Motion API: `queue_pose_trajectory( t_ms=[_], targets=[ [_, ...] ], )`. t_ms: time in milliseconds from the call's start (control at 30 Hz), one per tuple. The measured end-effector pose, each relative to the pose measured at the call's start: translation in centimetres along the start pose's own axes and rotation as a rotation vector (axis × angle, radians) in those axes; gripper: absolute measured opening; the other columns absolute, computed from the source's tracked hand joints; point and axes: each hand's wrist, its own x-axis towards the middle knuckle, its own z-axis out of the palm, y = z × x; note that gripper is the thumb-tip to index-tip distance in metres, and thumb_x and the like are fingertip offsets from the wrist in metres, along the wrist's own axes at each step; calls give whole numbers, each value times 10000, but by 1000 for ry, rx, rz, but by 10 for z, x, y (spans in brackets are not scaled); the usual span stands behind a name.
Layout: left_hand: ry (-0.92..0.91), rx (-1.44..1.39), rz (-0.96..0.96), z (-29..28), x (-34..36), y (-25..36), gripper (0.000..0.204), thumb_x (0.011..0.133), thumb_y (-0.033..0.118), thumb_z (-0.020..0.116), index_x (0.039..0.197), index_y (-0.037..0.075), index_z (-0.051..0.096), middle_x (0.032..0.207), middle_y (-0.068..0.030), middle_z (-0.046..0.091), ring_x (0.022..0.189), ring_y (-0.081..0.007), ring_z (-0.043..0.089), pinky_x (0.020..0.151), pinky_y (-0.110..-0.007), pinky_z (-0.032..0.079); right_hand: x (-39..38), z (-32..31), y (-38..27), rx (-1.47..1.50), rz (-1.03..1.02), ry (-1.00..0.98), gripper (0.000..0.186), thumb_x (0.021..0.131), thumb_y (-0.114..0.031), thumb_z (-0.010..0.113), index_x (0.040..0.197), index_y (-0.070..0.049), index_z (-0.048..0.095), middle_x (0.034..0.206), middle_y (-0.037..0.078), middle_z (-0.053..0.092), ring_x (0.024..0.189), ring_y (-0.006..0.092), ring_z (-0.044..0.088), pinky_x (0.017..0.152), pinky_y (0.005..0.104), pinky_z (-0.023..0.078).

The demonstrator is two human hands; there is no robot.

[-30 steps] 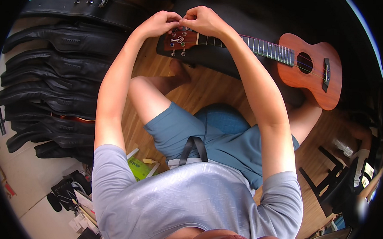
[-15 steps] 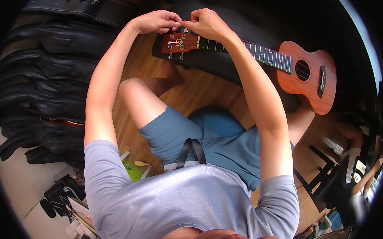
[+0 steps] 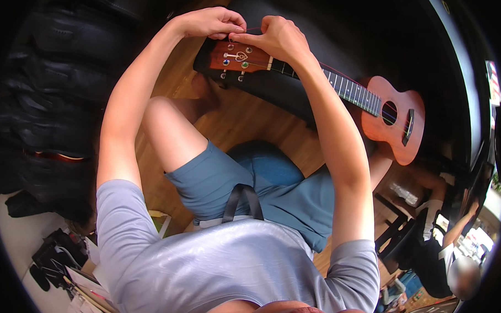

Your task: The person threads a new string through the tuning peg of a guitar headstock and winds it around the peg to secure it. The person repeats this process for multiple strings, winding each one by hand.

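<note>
One black surface: in front of the person, above the wooden floor, bearing the ukulele.
Ukulele: lying face up; long axis slanting from headstock at far left to wide end at right, closer to the person.
Right hand: beside the beginning of the neck, with forearm crossing over it; thumb stretched leftward, other fingers bent; not possible to tell whether grasping anything.
Left hand: just past the far edge of the headstock; thumb and finger pinched together, by appearance on the string.
Headstock: on the near side of the fingertips of both hands; left hand nearer to its end, right hand nearer to the neck.
Tuning pegs: along both edges of the headstock, the far ones closest to the fingers.
String: thin, reddish, spanning the gap between both hands.
</note>
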Motion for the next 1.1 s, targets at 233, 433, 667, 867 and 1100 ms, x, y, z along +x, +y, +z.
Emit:
queue_pose_trajectory(
  t_ms=[233, 433, 667, 867, 1100],
  targets=[
    [28, -22, 19, -1, -7, -5, 221, 1046, 239, 595, 1134, 48, 660, 833, 63, 588, 628, -11, 402, 572, -194, 352, 14, 8, 0, 19, 36, -122, 823, 619, -823, 791, 848, -35, 730, 793, 120, 748, 786, 249, 746, 715, 374, 571],
    [37, -73, 43, 0, -6, -8, 213, 1045, 231, 599, 1127, 44, 659, 829, 61, 581, 635, -12, 416, 580, -193, 366, 18, 12, 9, 59, -35, -94, 755, 607, -725, 867, 863, -33, 707, 792, 122, 726, 764, 233, 727, 695, 355, 567],
    [59, -51, 58, 2, -6, -7, 218, 1054, 233, 596, 1108, 28, 646, 820, 34, 593, 623, -11, 440, 552, -194, 365, 12, 8, -3, 35, 4, -119, 682, 675, -671, 875, 859, -43, 682, 771, 89, 697, 714, 175, 679, 645, 323, 535],
    [115, -42, 95, 7, -3, -7, 221, 1050, 227, 602, 1098, 19, 658, 851, 7, 644, 630, -26, 463, 560, -211, 402, 27, 11, 0, 168, 56, -243, 594, 656, -552, 942, 835, -46, 687, 788, 51, 701, 722, 146, 662, 661, 304, 526],
    [283, 119, 114, 13, -9, -4, 271, 1026, 278, 639, 1152, 50, 715, 881, -19, 694, 750, -91, 606, 691, -261, 533, 44, 14, 2, 332, 97, -353, 385, 767, -339, 913, 1013, -61, 816, 791, 7, 696, 690, 112, 613, 630, 293, 472]
  ],
)
